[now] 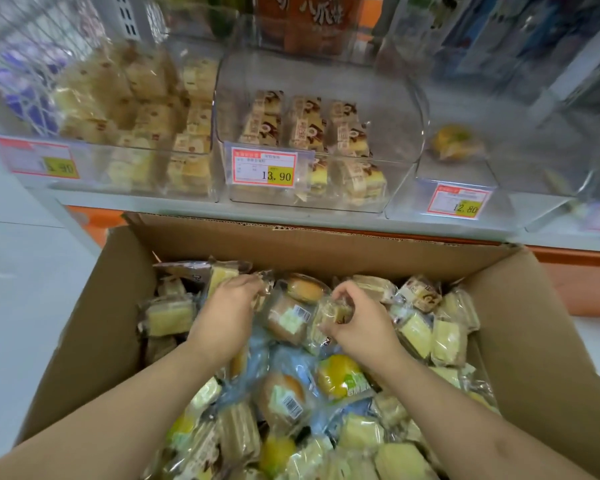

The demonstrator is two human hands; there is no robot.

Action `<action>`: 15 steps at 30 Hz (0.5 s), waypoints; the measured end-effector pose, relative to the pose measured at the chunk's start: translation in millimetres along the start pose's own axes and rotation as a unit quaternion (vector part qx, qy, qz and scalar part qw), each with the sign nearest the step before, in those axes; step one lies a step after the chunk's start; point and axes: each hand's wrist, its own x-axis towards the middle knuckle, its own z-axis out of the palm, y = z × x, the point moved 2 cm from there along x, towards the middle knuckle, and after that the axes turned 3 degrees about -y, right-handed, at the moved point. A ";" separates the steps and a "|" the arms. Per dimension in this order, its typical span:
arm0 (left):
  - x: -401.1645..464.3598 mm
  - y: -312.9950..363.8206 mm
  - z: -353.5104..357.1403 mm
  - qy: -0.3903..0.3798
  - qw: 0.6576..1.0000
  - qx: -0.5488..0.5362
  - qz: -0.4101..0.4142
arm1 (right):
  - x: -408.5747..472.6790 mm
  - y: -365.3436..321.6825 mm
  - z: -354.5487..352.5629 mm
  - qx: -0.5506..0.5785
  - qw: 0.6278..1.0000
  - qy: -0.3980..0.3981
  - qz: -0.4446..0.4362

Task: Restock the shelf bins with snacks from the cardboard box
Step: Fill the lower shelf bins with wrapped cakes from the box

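A big open cardboard box (551,341) below me is full of wrapped snack cakes and buns. My left hand (227,313) reaches into its far left part and its fingers curl on a clear-wrapped yellow cake packet (222,275). My right hand (357,317) pinches a small brown wrapped cake (333,311) near the box's middle. Above the box stand clear shelf bins: a left bin (194,188) full of yellow cakes, a middle bin (400,155) part-filled with brown-labelled cakes, and a right bin (534,181) holding one yellow bun (456,142).
Price tags hang on the bin fronts: 13.90 (265,167) and 12.80 (459,200). The white shelf edge (326,220) runs just above the box's far flap. More packaged goods fill the upper shelf. Pale floor lies to the left.
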 end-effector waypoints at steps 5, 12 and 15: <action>-20.8 -1.5 -34.4 0.028 0.998 -0.047 -0.040 | -20.8 -24.9 -18.4 0.019 1.000 0.004 -0.016; -53.8 39.0 -123.5 0.054 0.952 -0.295 -0.056 | -50.2 -90.9 -77.6 0.087 0.995 0.009 -0.041; -81.6 70.7 -166.4 0.037 0.901 -0.432 -0.025 | -73.9 -125.3 -107.8 0.144 0.987 0.014 -0.065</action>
